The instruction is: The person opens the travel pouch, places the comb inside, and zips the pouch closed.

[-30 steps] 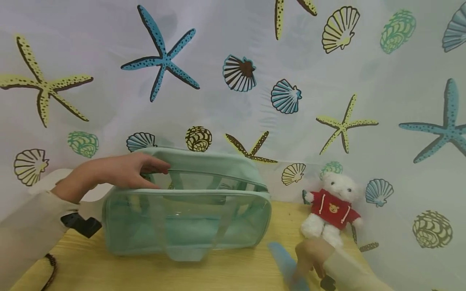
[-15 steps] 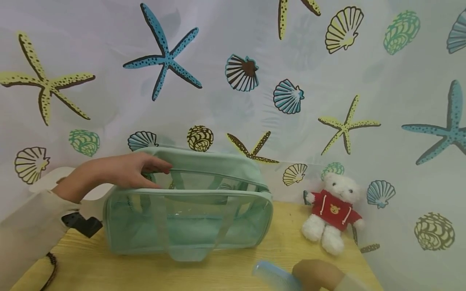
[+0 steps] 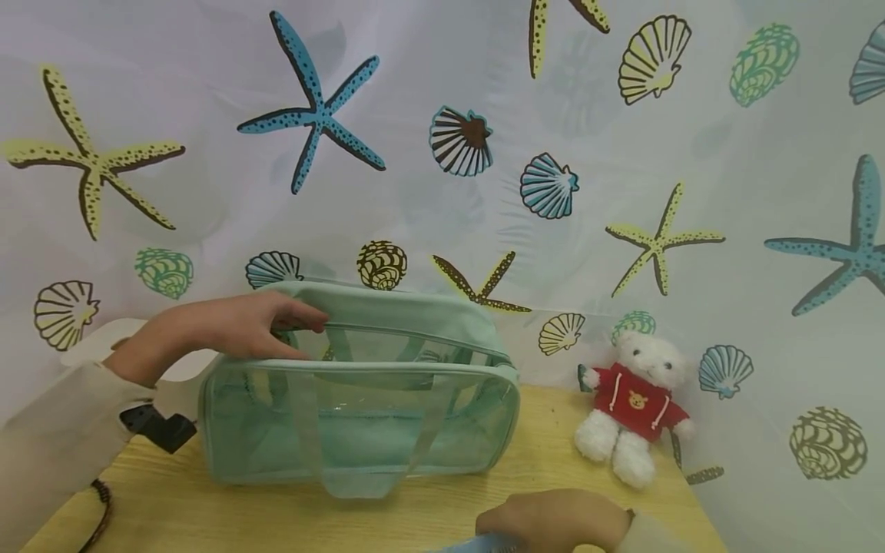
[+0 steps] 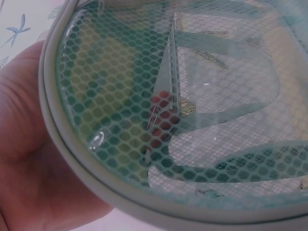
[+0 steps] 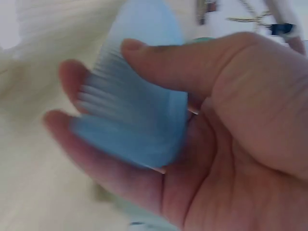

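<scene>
A mint-green toiletry bag (image 3: 359, 453) with clear sides stands on the table, its zipped top spread apart. My left hand (image 3: 242, 326) lies over the left end of its opening, thumb along the front rim and fingers towards the back rim. In the left wrist view, fingertips (image 4: 162, 118) show through the mesh end of the bag (image 4: 106, 96). At the lower edge of the head view, my right hand (image 3: 553, 522) holds a light blue comb (image 3: 480, 544). The right wrist view shows the comb (image 5: 139, 96) blurred, with the thumb across it and fingers behind.
A white teddy bear (image 3: 639, 399) in a red hoodie sits at the table's right side against the patterned curtain (image 3: 415, 61). A white rounded object (image 3: 180, 369) stands behind the left hand. A dark braided cord (image 3: 100, 514) lies at the table's left edge.
My right hand has moved left with the comb, from in front of the bear to the lower edge of the view, turning the comb flatter. The left hand and bag stay put.
</scene>
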The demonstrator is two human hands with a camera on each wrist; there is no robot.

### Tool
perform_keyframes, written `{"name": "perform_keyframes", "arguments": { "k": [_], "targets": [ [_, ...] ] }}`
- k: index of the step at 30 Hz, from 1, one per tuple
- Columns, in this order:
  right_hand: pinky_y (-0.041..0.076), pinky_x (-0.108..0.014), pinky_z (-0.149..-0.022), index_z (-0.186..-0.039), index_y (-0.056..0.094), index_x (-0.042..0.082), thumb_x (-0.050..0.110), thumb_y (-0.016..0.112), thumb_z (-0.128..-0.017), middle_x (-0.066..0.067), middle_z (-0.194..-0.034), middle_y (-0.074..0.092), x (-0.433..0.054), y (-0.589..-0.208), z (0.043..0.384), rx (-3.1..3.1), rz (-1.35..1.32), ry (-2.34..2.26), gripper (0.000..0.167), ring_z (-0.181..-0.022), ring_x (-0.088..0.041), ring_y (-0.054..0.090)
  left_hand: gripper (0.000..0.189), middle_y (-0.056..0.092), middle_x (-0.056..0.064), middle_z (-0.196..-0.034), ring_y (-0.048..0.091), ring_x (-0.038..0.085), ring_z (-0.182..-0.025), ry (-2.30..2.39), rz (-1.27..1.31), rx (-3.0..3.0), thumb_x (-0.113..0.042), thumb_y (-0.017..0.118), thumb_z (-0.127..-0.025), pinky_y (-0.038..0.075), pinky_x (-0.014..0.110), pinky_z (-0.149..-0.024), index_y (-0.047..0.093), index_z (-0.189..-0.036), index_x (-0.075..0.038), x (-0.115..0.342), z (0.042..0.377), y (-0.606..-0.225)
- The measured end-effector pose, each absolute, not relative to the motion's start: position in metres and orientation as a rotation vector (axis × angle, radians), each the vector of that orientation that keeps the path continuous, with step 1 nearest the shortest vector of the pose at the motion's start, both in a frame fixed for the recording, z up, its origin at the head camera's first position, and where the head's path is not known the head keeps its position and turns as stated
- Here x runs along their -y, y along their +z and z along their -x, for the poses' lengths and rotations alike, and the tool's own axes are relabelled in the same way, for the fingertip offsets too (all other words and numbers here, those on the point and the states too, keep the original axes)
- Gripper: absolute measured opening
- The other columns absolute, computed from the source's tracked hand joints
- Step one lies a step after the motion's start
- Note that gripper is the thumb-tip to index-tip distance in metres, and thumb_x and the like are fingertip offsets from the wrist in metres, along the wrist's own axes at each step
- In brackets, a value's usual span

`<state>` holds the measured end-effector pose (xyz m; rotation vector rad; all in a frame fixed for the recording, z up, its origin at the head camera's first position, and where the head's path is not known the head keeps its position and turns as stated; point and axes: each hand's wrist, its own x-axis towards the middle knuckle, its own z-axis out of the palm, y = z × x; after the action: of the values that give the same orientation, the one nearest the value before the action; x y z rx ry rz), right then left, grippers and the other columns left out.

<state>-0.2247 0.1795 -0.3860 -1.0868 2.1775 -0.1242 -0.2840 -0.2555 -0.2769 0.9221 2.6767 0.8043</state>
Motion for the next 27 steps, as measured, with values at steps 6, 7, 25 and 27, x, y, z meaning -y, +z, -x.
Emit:
{"name": "perform_keyframes", "arguments": {
  "k": [6, 7, 25, 27],
  "targets": [
    [0.057, -0.018, -0.058, -0.118, 0.064, 0.006, 0.021, 0.059, -0.106, -0.008, -0.079, 0.076, -0.166, -0.329, 0.223, -2.029, 1.322, -0.416, 0.02, -0.059, 0.005, 0.064, 0.069, 0.058, 0.027, -0.144, 0.051, 0.049, -0.138, 0.807, -0.925, -2.685, -0.026, 0.076, -0.094, 0.046, 0.058, -0.11, 0.048, -0.146, 0.011, 0.256, 0.285, -0.279],
    [0.058, -0.022, -0.055, -0.119, 0.063, 0.005, 0.02, 0.057, -0.106, -0.012, -0.076, 0.076, -0.166, -0.32, 0.223, -1.992, 1.309, -0.487, 0.02, -0.056, 0.001, 0.067, 0.069, 0.058, 0.027, -0.144, 0.051, 0.049, -0.138, 0.805, -0.927, -2.686, -0.026, 0.076, -0.094, 0.046, 0.058, -0.11, 0.048, -0.146, 0.011, 0.256, 0.285, -0.279],
    [0.062, -0.044, -0.085, -0.152, 0.043, 0.002, 0.009, 0.05, -0.109, -0.027, -0.128, 0.059, -0.168, -0.22, 0.301, -1.973, 0.991, -1.257, 0.045, -0.094, -0.031, 0.078, 0.071, 0.057, 0.027, -0.145, 0.051, 0.049, -0.139, 0.79, -0.899, -2.686, -0.029, 0.076, -0.094, 0.045, 0.059, -0.11, 0.048, -0.146, 0.011, 0.253, 0.286, -0.279],
    [0.061, -0.044, -0.087, -0.153, 0.043, 0.003, 0.008, 0.048, -0.109, -0.026, -0.137, 0.054, -0.161, -0.219, 0.311, -1.971, 0.958, -1.298, 0.045, -0.096, -0.03, 0.077, 0.071, 0.058, 0.027, -0.144, 0.051, 0.049, -0.138, 0.779, -0.9, -2.7, -0.029, 0.077, -0.094, 0.046, 0.059, -0.11, 0.048, -0.145, 0.011, 0.253, 0.287, -0.278]
  ]
}}
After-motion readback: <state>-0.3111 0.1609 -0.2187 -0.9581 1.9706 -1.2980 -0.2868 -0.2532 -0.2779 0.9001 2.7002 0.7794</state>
